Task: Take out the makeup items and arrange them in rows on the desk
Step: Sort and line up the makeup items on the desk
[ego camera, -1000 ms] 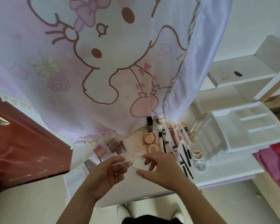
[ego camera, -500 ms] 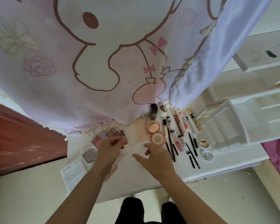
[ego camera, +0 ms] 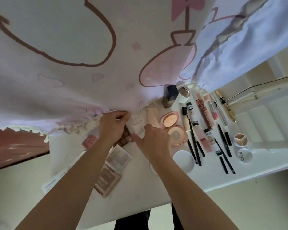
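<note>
A small clear case (ego camera: 138, 128) lies on the white desk (ego camera: 140, 193) at the curtain's hem, between my two hands. My left hand (ego camera: 114, 126) pinches its left side, over a brown eyeshadow palette (ego camera: 125, 140). My right hand (ego camera: 154, 138) holds the case's right side between thumb and fingers. Right of them sit two round pink compacts (ego camera: 169, 120) and rows of pencils and tubes (ego camera: 206, 130). Two more palettes (ego camera: 118, 157) (ego camera: 106, 180) and a pink blush (ego camera: 90, 141) lie below my left forearm.
A printed pink curtain (ego camera: 90, 63) hangs low over the desk's back and hides part of it. A white organizer (ego camera: 264, 123) stands at the right. A white round lid (ego camera: 184, 161), two small pots (ego camera: 240, 139) and a dark-capped bottle (ego camera: 170, 97) are nearby. A leaflet (ego camera: 51, 183) lies left.
Both hands have moved forward and down, carrying the clear case from mid-air to the desk by the curtain's hem. The view has drawn closer to the desk.
</note>
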